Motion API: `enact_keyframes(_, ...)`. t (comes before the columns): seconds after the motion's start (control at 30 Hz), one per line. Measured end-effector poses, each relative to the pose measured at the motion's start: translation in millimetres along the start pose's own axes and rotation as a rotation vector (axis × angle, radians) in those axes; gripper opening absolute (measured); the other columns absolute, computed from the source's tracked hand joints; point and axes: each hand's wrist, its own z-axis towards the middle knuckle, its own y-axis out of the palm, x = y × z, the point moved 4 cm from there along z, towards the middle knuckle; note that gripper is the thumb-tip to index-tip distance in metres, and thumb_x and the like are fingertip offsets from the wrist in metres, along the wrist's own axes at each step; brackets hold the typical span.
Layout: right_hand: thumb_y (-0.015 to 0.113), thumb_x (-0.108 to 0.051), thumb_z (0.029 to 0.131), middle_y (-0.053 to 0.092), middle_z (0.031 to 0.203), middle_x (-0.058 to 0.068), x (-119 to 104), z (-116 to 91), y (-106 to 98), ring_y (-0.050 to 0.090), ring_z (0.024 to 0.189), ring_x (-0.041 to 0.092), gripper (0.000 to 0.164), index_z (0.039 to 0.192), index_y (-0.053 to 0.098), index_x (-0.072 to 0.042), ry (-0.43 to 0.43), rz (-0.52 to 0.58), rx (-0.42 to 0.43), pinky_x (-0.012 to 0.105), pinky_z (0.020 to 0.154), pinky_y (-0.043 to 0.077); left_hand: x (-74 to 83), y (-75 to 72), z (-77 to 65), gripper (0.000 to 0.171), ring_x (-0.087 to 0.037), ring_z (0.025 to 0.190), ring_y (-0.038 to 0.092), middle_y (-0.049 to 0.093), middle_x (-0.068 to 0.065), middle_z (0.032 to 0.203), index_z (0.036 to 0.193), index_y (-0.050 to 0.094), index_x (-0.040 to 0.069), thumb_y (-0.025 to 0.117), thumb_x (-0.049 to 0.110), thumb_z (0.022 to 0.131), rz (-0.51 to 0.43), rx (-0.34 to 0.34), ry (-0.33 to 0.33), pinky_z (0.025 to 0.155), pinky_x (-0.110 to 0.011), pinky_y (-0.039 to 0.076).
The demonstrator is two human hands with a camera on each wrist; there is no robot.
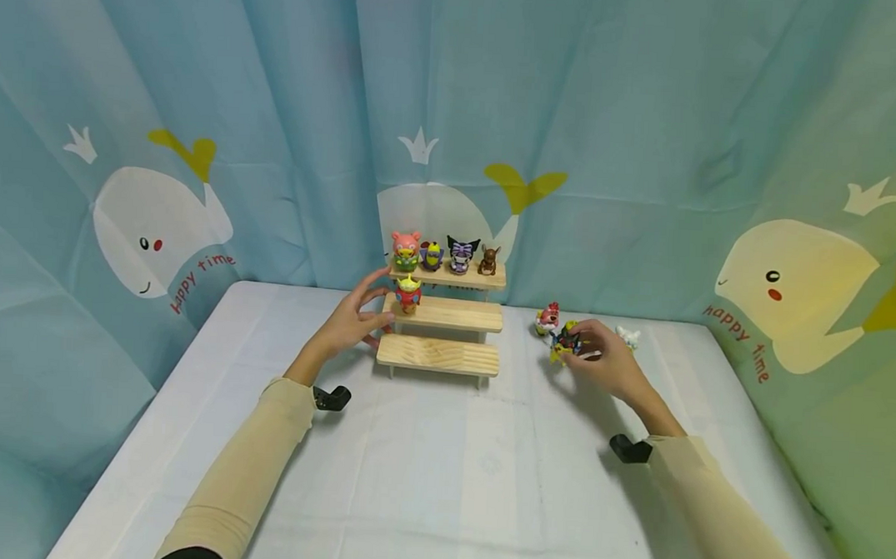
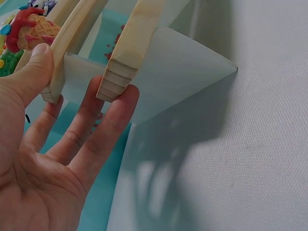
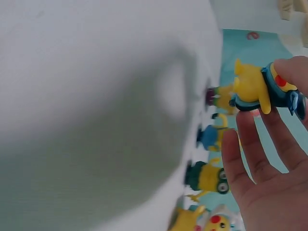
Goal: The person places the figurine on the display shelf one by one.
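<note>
My right hand (image 1: 602, 357) pinches a small yellow figurine with a dark blue cape (image 3: 255, 89) between thumb and fingertips, tipped on its side in the right wrist view. At the left end of the three-tier wooden display shelf (image 1: 439, 354), my left hand (image 1: 352, 321) rests with its fingers spread, fingertips touching the ends of the boards. Close by those fingers, a red figurine with a green head and a waffle-patterned base (image 1: 408, 293) stands on the middle tier. Along the top tier are a pink figurine (image 1: 406, 251), a yellow-and-purple one (image 1: 431, 255), a black-eared one (image 1: 461, 255) and a brown one (image 1: 489, 260).
Beside the right hand stand a red-and-white figurine (image 1: 546, 319) and a white one (image 1: 628, 337). A green-and-yellow figurine (image 3: 207, 178) shows among several blurred ones in the right wrist view. A white cloth covers the table (image 1: 424, 479); a whale-print curtain (image 1: 613, 112) hangs behind.
</note>
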Motion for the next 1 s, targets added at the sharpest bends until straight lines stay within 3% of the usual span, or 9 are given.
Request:
enact_keyframes(0.27, 0.078, -0.014, 0.094, 0.066, 0.125, 0.022, -17.0, -2.2, -12.3, 0.067, 0.098, 0.020, 0.041, 0.129, 0.059, -0.005, -0.005, 0.005, 0.076, 0.023, 0.080, 0.057, -0.5, 1.0, 0.1, 0.080, -0.056, 0.113, 0.062, 0.023, -0.020, 0.167, 0.164, 0.021, 0.040, 0.066, 0.014, 0.103, -0.002, -0.011, 0.000, 0.065, -0.065, 0.058)
enact_keyframes(0.47, 0.078, -0.009, 0.093, 0.067, 0.123, 0.021, -29.1, -4.0, -18.9, 0.066, 0.095, 0.011, 0.044, 0.132, 0.058, -0.003, -0.045, 0.067, 0.113, 0.016, 0.077, 0.055, -0.9, 0.5, -0.2, 0.080, -0.047, 0.109, 0.067, 0.025, -0.019, 0.166, 0.162, 0.023, 0.044, 0.068, 0.016, 0.102, 0.005, -0.004, -0.004, 0.065, -0.060, 0.061)
enact_keyframes(0.63, 0.078, -0.006, 0.093, 0.067, 0.120, 0.015, -41.3, -6.6, -23.7, 0.065, 0.098, 0.011, 0.045, 0.133, 0.057, -0.002, -0.061, 0.124, 0.143, 0.015, 0.081, 0.055, -0.4, 0.3, -0.8, 0.080, -0.042, 0.104, 0.070, 0.027, -0.018, 0.166, 0.161, 0.025, 0.047, 0.069, 0.017, 0.101, 0.004, -0.002, -0.004, 0.065, -0.060, 0.061)
enact_keyframes(0.8, 0.078, -0.002, 0.092, 0.068, 0.112, 0.006, -49.5, -8.0, -26.6, 0.066, 0.097, 0.014, 0.043, 0.130, 0.057, 0.000, -0.076, 0.195, 0.162, 0.017, 0.080, 0.056, -0.2, 0.1, -1.1, 0.079, -0.047, 0.106, 0.068, 0.024, -0.020, 0.166, 0.161, 0.024, 0.045, 0.068, 0.018, 0.102, -0.001, -0.013, 0.002, 0.067, -0.066, 0.058)
enact_keyframes(1.0, 0.077, -0.001, 0.092, 0.068, 0.111, 0.005, -51.3, -9.5, -28.1, 0.066, 0.097, 0.013, 0.043, 0.129, 0.056, 0.002, -0.102, 0.194, 0.162, 0.016, 0.081, 0.056, 0.3, -0.1, -1.2, 0.079, -0.048, 0.106, 0.068, 0.024, -0.020, 0.166, 0.161, 0.024, 0.045, 0.067, 0.017, 0.102, -0.012, -0.016, 0.002, 0.068, -0.067, 0.057)
